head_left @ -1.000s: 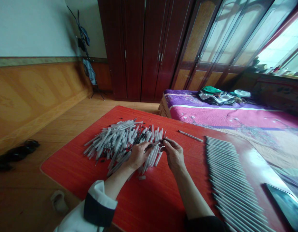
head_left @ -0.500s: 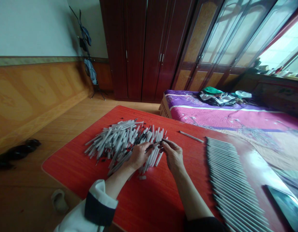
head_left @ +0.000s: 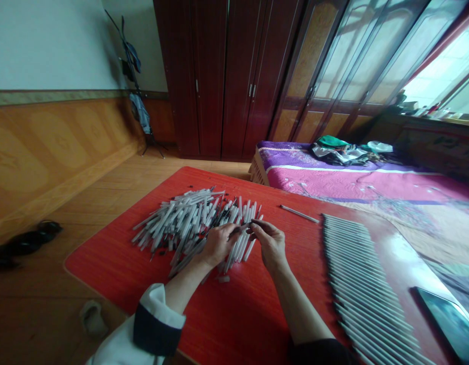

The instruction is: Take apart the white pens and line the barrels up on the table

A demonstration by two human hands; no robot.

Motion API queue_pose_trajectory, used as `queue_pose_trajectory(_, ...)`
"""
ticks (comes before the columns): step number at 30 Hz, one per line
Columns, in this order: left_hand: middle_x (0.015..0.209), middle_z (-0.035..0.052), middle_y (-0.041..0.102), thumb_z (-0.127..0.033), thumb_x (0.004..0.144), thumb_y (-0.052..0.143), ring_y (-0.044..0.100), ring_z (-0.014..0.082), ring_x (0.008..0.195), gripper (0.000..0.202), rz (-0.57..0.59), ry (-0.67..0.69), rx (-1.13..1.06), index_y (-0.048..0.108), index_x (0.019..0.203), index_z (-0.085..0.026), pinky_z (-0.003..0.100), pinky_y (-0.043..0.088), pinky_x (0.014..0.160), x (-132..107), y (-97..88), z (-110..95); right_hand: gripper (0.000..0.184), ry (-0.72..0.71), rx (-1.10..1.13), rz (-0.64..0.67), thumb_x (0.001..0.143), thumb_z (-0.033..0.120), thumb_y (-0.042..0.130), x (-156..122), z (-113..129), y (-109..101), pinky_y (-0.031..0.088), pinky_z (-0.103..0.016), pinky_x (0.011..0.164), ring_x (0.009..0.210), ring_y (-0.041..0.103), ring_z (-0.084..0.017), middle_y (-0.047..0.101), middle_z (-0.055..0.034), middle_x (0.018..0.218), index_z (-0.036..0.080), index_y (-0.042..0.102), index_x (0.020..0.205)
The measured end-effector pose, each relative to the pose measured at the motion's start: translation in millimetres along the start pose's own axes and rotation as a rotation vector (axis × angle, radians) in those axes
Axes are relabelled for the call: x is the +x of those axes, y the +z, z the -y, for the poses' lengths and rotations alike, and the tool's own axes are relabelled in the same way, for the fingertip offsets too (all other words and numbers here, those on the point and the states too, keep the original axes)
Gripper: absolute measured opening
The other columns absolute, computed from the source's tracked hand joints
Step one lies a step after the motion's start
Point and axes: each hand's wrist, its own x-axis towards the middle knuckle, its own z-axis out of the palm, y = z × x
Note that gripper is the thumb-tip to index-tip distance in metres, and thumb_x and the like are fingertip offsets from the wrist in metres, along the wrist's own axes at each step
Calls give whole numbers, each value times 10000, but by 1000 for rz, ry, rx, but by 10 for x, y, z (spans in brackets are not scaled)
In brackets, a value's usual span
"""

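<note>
Little has changed that I can see. My left hand (head_left: 218,243) and right hand (head_left: 271,243) still pinch one pen (head_left: 245,227) between them, fingertips a shade closer, at the loose pile's (head_left: 181,220) near edge on the red surface (head_left: 234,314).

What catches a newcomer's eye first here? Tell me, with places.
The red table fills the foreground, with a loose heap of white pens on its far left part. At the heap's near right edge, the left hand and right hand pinch one pen between them. To the right, a neat row of pens lies side by side along the table's right side.
</note>
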Motion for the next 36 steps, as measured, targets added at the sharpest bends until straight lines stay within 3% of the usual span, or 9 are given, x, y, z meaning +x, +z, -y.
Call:
queue_pose_trajectory(10, 869, 31, 663, -241, 878, 459, 628, 165, 821, 151, -21, 70, 80, 588, 935, -189, 255, 451, 726, -6, -4, 60, 212, -10, -142, 51, 645, 317, 713, 11, 54, -33, 466, -230, 460, 530, 584, -129, 655, -24, 603, 146, 686, 767)
queue_pose_trajectory(19, 955, 36, 665, -261, 897, 421, 625, 168, 886, 215, 2, 130, 81, 570, 1038, -199, 274, 464, 780, -3, -30, 15, 239, -43, -228, 6, 695, 372, 673, -4, -21, -20, 460, -225, 449, 509, 566, -120, 638, -23, 605, 138, 645, 739)
queue_pose_trajectory(23, 936, 34, 667, -237, 898, 407, 626, 164, 877, 217, 8, 112, 76, 576, 1029, -197, 273, 469, 776, 3, -38, 7, 284, -46, -178, 36, 703, 373, 665, -11, -5, -22, 472, -241, 464, 544, 584, -135, 661, -34, 659, 145, 668, 871)
queue_pose_trajectory(28, 928, 33, 671, -261, 892, 426, 630, 168, 867, 209, -2, 117, 89, 587, 1009, -197, 274, 470, 769, -1, -32, 6, 257, -54, -290, -12, 692, 386, 672, -9, -10, -42, 452, -229, 449, 495, 551, -123, 628, -27, 570, 130, 677, 715)
queue_pose_trajectory(33, 913, 36, 672, -261, 899, 409, 632, 167, 851, 212, 20, 90, 88, 590, 982, -189, 270, 468, 757, -10, -23, 7, 318, -76, -265, 30, 714, 408, 637, -7, 9, -37, 467, -237, 457, 539, 572, -133, 657, -34, 653, 142, 684, 883)
queue_pose_trajectory(36, 917, 36, 671, -253, 897, 412, 631, 166, 861, 204, 18, 93, 83, 587, 984, -192, 269, 466, 763, -12, -24, 2, 287, -75, -303, 25, 687, 406, 658, -8, 15, -37, 463, -235, 451, 503, 563, -127, 648, -33, 600, 138, 700, 781)
